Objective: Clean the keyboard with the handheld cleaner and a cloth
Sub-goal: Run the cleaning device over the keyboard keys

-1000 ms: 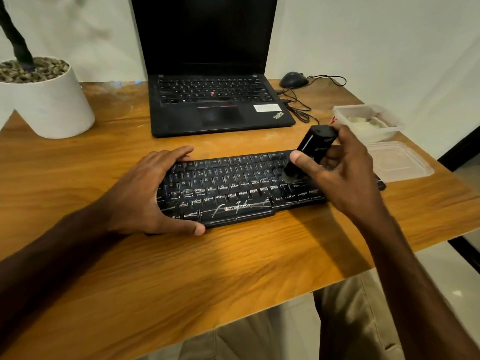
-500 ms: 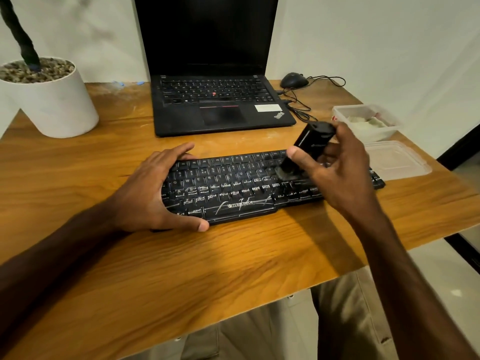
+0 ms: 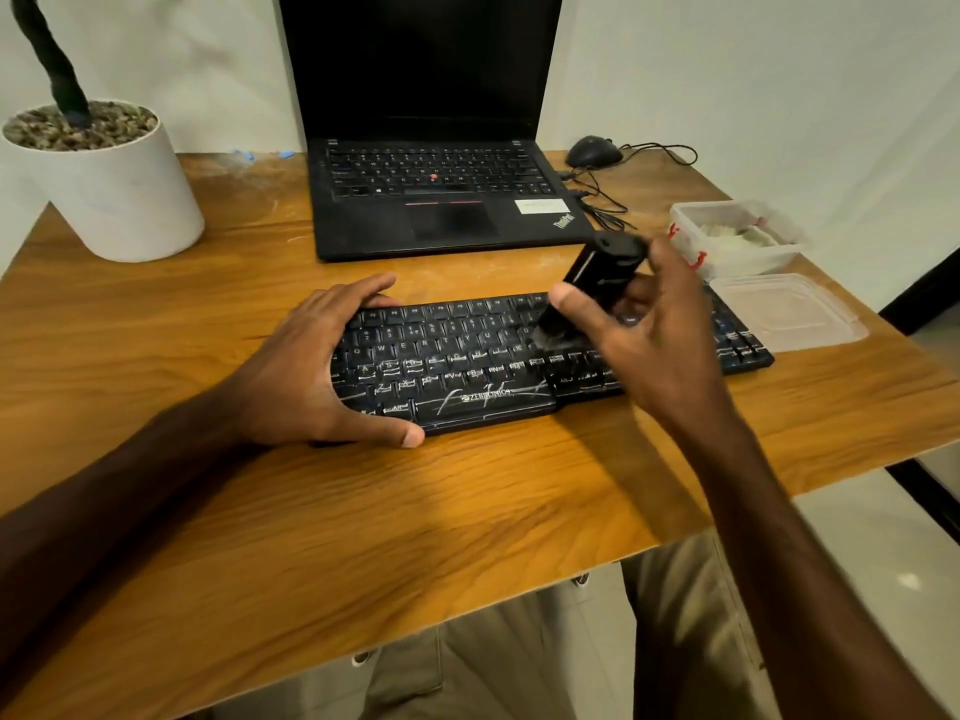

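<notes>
The handheld cleaner (image 3: 602, 272) has crept slightly toward 9 o'clock along the keys since a second ago. My right hand (image 3: 660, 345) wraps thumb and fingers round it, tilted, with its lower end on the middle rows of the keyboard (image 3: 457, 366). My left hand (image 3: 311, 366) clamps the board's 9 o'clock end, thumb on the near edge and fingers on the far one. If I press too hard, I judge a keycap could pop, or the board could skid toward the container (image 3: 680, 220) at 2 o'clock.
</notes>
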### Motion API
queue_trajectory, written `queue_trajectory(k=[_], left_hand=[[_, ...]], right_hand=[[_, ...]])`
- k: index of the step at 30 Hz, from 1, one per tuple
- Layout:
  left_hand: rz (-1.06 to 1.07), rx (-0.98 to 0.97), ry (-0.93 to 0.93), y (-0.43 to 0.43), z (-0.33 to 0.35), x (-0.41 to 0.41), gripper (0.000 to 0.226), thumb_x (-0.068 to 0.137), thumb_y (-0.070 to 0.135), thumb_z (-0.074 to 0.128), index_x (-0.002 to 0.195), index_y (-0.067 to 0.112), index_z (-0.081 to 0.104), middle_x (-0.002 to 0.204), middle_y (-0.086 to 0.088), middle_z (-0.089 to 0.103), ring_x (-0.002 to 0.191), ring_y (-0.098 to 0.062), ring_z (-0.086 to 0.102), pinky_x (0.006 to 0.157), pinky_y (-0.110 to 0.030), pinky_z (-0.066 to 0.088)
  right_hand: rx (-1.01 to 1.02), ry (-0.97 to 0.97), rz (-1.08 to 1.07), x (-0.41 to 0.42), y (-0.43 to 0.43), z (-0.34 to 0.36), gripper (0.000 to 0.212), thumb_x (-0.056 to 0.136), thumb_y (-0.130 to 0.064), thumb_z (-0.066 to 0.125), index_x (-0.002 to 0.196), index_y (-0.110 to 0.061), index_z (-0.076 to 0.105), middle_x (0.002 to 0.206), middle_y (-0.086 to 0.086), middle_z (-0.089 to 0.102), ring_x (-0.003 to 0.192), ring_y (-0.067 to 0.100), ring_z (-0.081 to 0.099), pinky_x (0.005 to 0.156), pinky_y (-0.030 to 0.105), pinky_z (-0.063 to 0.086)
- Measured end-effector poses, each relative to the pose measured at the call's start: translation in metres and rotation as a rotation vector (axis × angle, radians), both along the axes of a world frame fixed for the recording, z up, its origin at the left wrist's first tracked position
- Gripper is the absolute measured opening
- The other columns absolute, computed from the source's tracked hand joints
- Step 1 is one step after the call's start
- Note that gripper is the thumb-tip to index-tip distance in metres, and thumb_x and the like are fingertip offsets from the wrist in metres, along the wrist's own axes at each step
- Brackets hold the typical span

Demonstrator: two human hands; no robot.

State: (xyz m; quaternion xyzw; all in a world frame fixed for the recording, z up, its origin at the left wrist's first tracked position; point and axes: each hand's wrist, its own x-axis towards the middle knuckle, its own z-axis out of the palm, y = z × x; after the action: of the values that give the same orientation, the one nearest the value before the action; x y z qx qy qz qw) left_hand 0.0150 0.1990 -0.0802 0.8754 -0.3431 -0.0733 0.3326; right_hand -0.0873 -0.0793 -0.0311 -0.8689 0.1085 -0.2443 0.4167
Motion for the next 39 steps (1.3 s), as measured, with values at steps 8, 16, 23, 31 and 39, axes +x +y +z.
queue_trajectory(k=[8, 16, 23, 31, 39], left_hand=[[0.004, -0.012, 0.005, -0.001, 0.000, -0.001, 0.144, 0.037, 0.086, 0.080, 0.161, 0.040, 0.022, 0.150, 0.021, 0.039, 0.138, -0.008, 0.038, 0.118, -0.048, 0.038], [0.006, -0.003, 0.015, 0.000, -0.001, -0.001, 0.143, 0.038, 0.086, 0.081, 0.161, 0.042, 0.021, 0.149, 0.022, 0.035, 0.137, -0.008, 0.038, 0.117, -0.048, 0.039], [0.005, -0.006, -0.008, 0.001, -0.001, -0.001, 0.143, 0.038, 0.086, 0.079, 0.161, 0.041, 0.022, 0.146, 0.025, 0.035, 0.135, -0.004, 0.037, 0.116, -0.043, 0.037], [0.001, -0.005, -0.005, 0.001, -0.003, 0.001, 0.143, 0.038, 0.088, 0.080, 0.160, 0.042, 0.022, 0.151, 0.020, 0.037, 0.136, -0.007, 0.039, 0.115, -0.046, 0.039], [-0.004, -0.014, -0.020, 0.000, -0.001, 0.000, 0.142, 0.039, 0.086, 0.079, 0.161, 0.038, 0.025, 0.146, 0.024, 0.036, 0.136, -0.004, 0.037, 0.116, -0.042, 0.037]], right_hand=[[-0.236, 0.040, -0.181, -0.011, -0.017, -0.006, 0.064, 0.085, -0.047, 0.077, 0.134, -0.019, 0.047, 0.117, -0.001, 0.069, 0.097, 0.016, 0.069, 0.082, 0.036, 0.061], [0.070, -0.033, -0.016, -0.003, -0.007, 0.000, 0.057, 0.086, -0.039, 0.078, 0.133, -0.018, 0.052, 0.119, -0.006, 0.067, 0.104, 0.005, 0.068, 0.085, 0.034, 0.062], [-0.071, -0.060, -0.108, -0.011, -0.023, -0.005, 0.057, 0.086, -0.040, 0.079, 0.130, -0.016, 0.052, 0.113, -0.007, 0.067, 0.093, -0.007, 0.064, 0.069, 0.005, 0.050], [-0.189, -0.058, -0.073, -0.004, -0.002, -0.014, 0.060, 0.086, -0.044, 0.078, 0.131, -0.017, 0.049, 0.111, -0.008, 0.069, 0.096, 0.008, 0.070, 0.079, 0.029, 0.061], [-0.183, -0.048, -0.131, -0.007, -0.021, -0.005, 0.062, 0.085, -0.042, 0.079, 0.134, -0.017, 0.049, 0.116, -0.005, 0.070, 0.098, 0.010, 0.070, 0.079, 0.027, 0.061]])
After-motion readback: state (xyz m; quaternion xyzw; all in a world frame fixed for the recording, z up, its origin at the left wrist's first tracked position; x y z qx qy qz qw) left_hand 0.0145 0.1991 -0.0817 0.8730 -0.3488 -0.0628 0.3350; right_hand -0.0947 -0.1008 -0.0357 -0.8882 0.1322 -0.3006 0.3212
